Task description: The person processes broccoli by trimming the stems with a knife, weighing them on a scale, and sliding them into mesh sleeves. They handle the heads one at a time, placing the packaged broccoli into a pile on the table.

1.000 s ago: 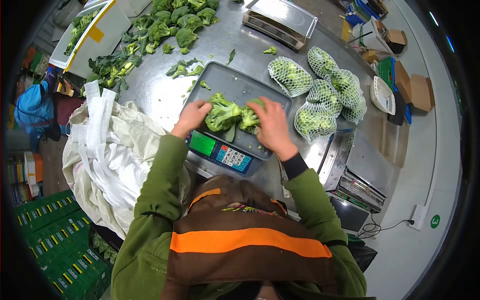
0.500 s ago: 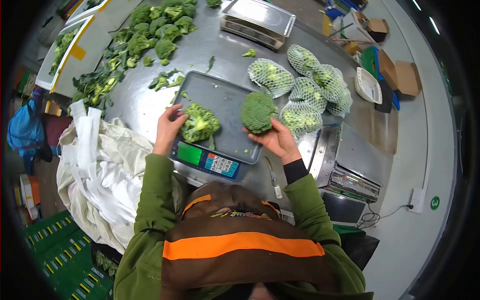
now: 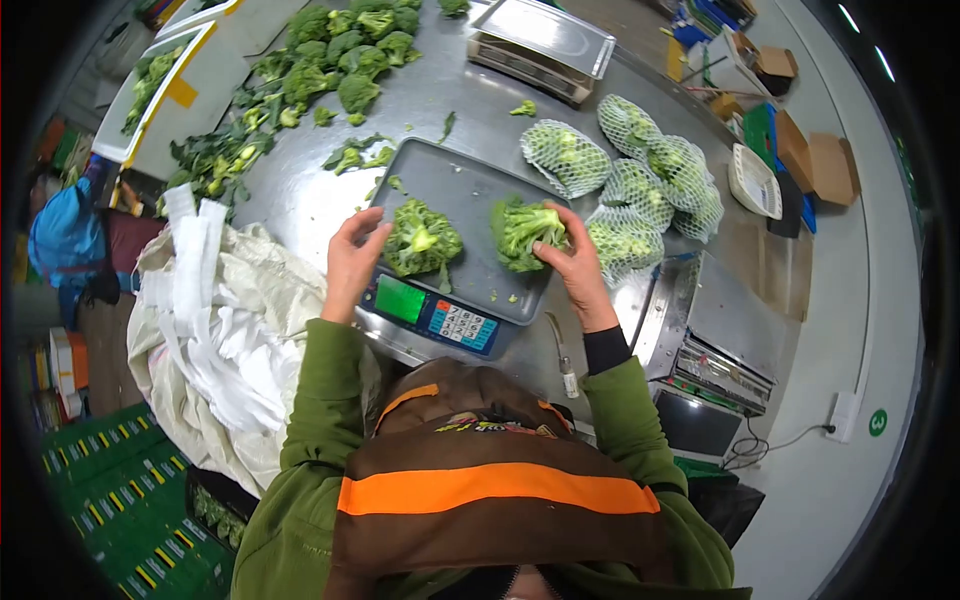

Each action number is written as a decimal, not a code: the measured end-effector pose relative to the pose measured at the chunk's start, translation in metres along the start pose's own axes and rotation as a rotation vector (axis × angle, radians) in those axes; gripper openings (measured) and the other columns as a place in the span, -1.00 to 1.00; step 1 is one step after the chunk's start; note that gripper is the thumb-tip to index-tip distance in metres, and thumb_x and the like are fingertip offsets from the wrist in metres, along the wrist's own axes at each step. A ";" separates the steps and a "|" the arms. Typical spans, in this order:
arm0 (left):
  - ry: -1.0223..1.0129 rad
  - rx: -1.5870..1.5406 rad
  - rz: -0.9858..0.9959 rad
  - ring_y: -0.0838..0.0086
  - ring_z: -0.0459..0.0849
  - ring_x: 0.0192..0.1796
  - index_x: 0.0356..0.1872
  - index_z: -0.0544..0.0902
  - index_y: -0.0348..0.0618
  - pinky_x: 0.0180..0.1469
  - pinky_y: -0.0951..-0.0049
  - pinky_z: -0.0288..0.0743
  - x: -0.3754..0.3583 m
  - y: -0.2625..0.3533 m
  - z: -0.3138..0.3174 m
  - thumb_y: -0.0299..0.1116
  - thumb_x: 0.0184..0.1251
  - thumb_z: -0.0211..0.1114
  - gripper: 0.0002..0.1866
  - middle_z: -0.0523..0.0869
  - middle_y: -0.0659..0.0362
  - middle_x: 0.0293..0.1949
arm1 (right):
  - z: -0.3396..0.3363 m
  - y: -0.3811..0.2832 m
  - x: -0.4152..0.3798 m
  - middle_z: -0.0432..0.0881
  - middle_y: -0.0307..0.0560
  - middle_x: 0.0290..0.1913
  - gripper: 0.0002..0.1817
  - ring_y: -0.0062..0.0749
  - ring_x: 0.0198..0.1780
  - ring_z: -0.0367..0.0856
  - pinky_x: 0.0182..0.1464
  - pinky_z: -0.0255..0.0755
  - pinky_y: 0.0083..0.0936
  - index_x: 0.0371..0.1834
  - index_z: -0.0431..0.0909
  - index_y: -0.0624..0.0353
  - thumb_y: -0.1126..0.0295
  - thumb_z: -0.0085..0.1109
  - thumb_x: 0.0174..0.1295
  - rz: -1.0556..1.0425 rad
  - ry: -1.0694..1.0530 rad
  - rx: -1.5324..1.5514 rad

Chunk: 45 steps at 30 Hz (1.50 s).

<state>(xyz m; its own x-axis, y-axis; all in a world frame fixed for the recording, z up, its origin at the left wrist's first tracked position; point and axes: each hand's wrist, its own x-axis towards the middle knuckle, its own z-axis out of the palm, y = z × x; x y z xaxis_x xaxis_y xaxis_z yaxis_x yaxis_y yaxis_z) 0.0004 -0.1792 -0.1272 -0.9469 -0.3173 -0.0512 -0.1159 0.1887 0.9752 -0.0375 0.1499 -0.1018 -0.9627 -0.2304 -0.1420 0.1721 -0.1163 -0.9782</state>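
My right hand (image 3: 577,262) grips a broccoli head (image 3: 520,234) over the right part of a grey scale tray (image 3: 475,180), its pale stems turned toward my palm. On the tray's left part lies another broccoli head (image 3: 420,238), stem side up. My left hand (image 3: 355,255) is beside that one, fingers apart and slightly curled, holding nothing. Below the tray, the scale's keypad (image 3: 463,323) and lit green display (image 3: 399,299) face me. Several broccoli heads in white net sleeves (image 3: 635,190) lie to the right of the tray.
Loose broccoli (image 3: 345,60) and trimmed leaves (image 3: 215,165) lie at the back left. A second scale (image 3: 543,45) stands behind. A white sack (image 3: 235,350) is at the left, a metal machine (image 3: 725,320) at the right. A small knife-like tool (image 3: 562,360) lies near the front edge.
My right hand has turned the broccoli head from its green crown to its stem side. The whole view has shifted slightly; the left hand still rests near the other head.
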 end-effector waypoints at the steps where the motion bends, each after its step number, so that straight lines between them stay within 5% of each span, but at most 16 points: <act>1: 0.003 -0.010 -0.037 0.41 0.67 0.04 0.04 0.67 -0.24 0.09 0.42 0.51 -0.007 0.009 0.003 -0.35 0.31 0.39 -0.67 0.73 0.08 -0.02 | 0.002 -0.003 0.007 0.48 0.04 0.19 -0.36 -0.03 0.18 0.47 0.28 0.37 -0.21 0.30 0.46 0.07 0.34 0.38 0.07 -0.184 0.029 -0.388; 2: 0.007 -0.020 -0.074 0.41 0.67 0.04 0.00 0.69 -0.23 0.08 0.42 0.52 -0.015 0.019 0.008 -0.34 0.31 0.38 -0.71 0.74 0.09 -0.03 | 0.007 -0.004 0.011 0.48 0.04 0.19 -0.36 -0.03 0.18 0.47 0.28 0.37 -0.21 0.30 0.46 0.07 0.34 0.38 0.07 -0.189 0.005 -0.379; 4: -0.017 0.135 0.086 0.35 0.69 -0.01 -0.10 0.73 -0.22 0.06 0.38 0.53 -0.016 -0.003 0.019 -0.36 0.32 0.34 -0.79 0.75 0.08 -0.08 | 0.028 -0.016 0.016 0.48 0.06 0.16 -0.35 0.03 0.19 0.40 0.27 0.31 -0.19 0.21 0.56 -0.04 0.32 0.41 -0.08 -0.340 -0.030 -1.010; 6: 0.102 0.299 0.375 0.26 0.69 -0.05 -0.17 0.75 -0.20 0.06 0.35 0.54 -0.016 -0.010 0.033 -0.39 0.32 0.31 -0.84 0.75 0.08 -0.13 | 0.045 0.005 0.026 0.45 0.09 0.22 -0.32 0.08 0.21 0.36 0.27 0.29 -0.18 0.25 0.54 -0.07 0.35 0.37 -0.09 -0.322 -0.172 -0.978; 11: 0.161 0.130 0.279 0.31 0.67 0.07 -0.03 0.70 -0.19 0.13 0.38 0.57 -0.037 0.023 0.005 -0.45 0.33 0.30 -0.78 0.67 0.05 0.07 | 0.056 0.008 0.032 0.32 0.14 0.39 -0.26 0.17 0.37 0.25 0.40 0.14 -0.06 0.35 0.43 0.00 0.46 0.26 -0.06 -0.456 -0.170 -1.089; 14: 0.370 0.037 0.288 0.39 0.66 0.07 -0.01 0.67 -0.18 -0.03 0.43 0.67 -0.040 0.022 -0.033 -0.56 0.25 0.31 -0.72 0.63 0.08 0.11 | 0.068 -0.010 0.021 0.31 0.14 0.41 -0.25 0.17 0.42 0.20 0.44 0.08 -0.05 0.37 0.40 0.04 0.50 0.18 -0.05 -0.512 -0.196 -1.088; 17: 0.738 0.361 0.379 0.38 0.64 0.07 -0.05 0.66 -0.16 -0.08 0.47 0.63 -0.042 -0.011 -0.116 -0.60 0.19 0.32 -0.71 0.64 0.09 0.06 | 0.067 -0.011 0.017 0.31 0.13 0.41 -0.26 0.13 0.45 0.18 0.46 0.05 -0.07 0.37 0.39 0.04 0.53 0.11 -0.04 -0.513 -0.271 -1.072; 20: 1.048 1.012 0.344 0.15 0.62 -0.03 -0.06 0.66 -0.14 -0.03 0.14 0.52 -0.073 -0.020 -0.210 -0.40 0.04 0.46 -0.63 0.64 0.01 -0.06 | 0.067 -0.010 0.017 0.32 0.11 0.40 -0.28 0.10 0.45 0.19 0.46 0.06 -0.09 0.37 0.40 0.04 0.53 0.10 -0.02 -0.524 -0.296 -1.022; 22: 1.086 1.315 0.067 0.05 0.63 -0.06 -0.10 0.69 -0.14 -0.01 0.05 0.51 -0.101 -0.013 -0.243 -0.31 0.00 0.48 -0.62 0.67 -0.01 -0.12 | 0.064 -0.014 0.011 0.33 0.10 0.40 -0.30 0.09 0.43 0.21 0.45 0.08 -0.10 0.36 0.41 0.04 0.52 0.12 0.00 -0.512 -0.270 -0.990; 24: 0.837 1.374 -0.491 0.01 0.67 -0.07 -0.13 0.72 -0.13 -0.02 0.03 0.52 -0.121 -0.027 -0.280 -0.22 -0.01 0.46 -0.62 0.72 -0.02 -0.16 | 0.064 -0.021 0.007 0.34 0.09 0.38 -0.35 0.08 0.40 0.24 0.43 0.11 -0.12 0.35 0.41 0.05 0.47 0.17 0.06 -0.531 -0.232 -0.939; 30: 0.986 1.161 -0.308 -0.03 0.72 -0.08 -0.07 0.75 -0.08 -0.04 0.07 0.57 -0.139 -0.004 -0.282 -0.08 0.10 0.39 -0.58 0.77 -0.05 -0.13 | 0.054 -0.025 0.001 0.50 0.04 0.23 -0.55 0.00 0.29 0.40 0.33 0.25 -0.21 0.15 0.55 0.12 0.45 0.24 0.13 -0.592 -0.034 -0.910; 33: 0.854 1.164 -0.299 -0.01 0.73 -0.07 -0.09 0.76 -0.16 -0.03 0.14 0.57 -0.137 -0.012 -0.293 -0.12 0.07 0.45 -0.57 0.76 -0.08 -0.12 | 0.050 -0.033 -0.003 0.58 0.03 0.12 -0.66 -0.03 0.20 0.50 0.25 0.36 -0.26 0.04 0.61 0.17 0.47 0.23 0.15 -0.601 -0.033 -0.858; 36: 0.910 1.090 -0.111 0.16 0.75 -0.24 -0.22 0.72 -0.38 -0.09 0.27 0.58 -0.134 0.031 -0.282 -0.23 -0.04 0.57 -0.56 0.76 -0.10 -0.29 | 0.044 -0.037 -0.013 0.63 0.03 0.02 -0.72 -0.03 0.08 0.58 0.15 0.45 -0.30 -0.02 0.63 0.20 0.49 0.22 0.17 -0.610 -0.065 -0.810; 39: 1.108 1.036 0.138 0.35 0.69 -0.33 -0.29 0.71 -0.36 -0.17 0.39 0.56 -0.125 0.056 -0.260 -0.25 0.07 0.56 -0.65 0.75 0.03 -0.35 | 0.039 -0.032 -0.022 0.66 0.01 -0.05 -0.74 -0.09 -0.02 0.65 0.05 0.50 -0.35 -0.04 0.64 0.22 0.50 0.21 0.20 -0.556 -0.097 -0.814; 42: 0.934 0.346 0.379 0.64 0.54 -0.30 -0.31 0.65 -0.26 -0.18 0.60 0.47 -0.102 0.072 -0.229 -0.36 0.26 0.48 -0.80 0.65 0.27 -0.34 | 0.054 -0.033 -0.025 0.68 -0.04 -0.10 -0.76 -0.25 -0.08 0.68 -0.03 0.53 -0.45 -0.03 0.64 0.23 0.47 0.23 0.24 -0.415 -0.123 -0.690; 45: 0.674 0.119 0.386 0.66 0.42 -0.30 -0.23 0.57 -0.20 -0.22 0.62 0.37 -0.081 0.071 -0.139 -0.38 0.35 0.39 -0.83 0.50 0.34 -0.35 | 0.090 -0.033 -0.029 0.67 -0.10 -0.12 -0.77 -0.43 -0.12 0.68 -0.05 0.53 -0.55 -0.03 0.64 0.24 0.43 0.24 0.28 -0.285 -0.216 -0.407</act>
<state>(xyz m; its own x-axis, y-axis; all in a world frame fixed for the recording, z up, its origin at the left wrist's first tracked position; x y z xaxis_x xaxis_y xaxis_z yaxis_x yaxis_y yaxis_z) 0.1103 -0.2696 -0.0241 -0.5448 -0.6974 0.4658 0.1170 0.4868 0.8657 0.0039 0.0734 -0.0513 -0.8873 -0.4423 0.1304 -0.2257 0.1701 -0.9592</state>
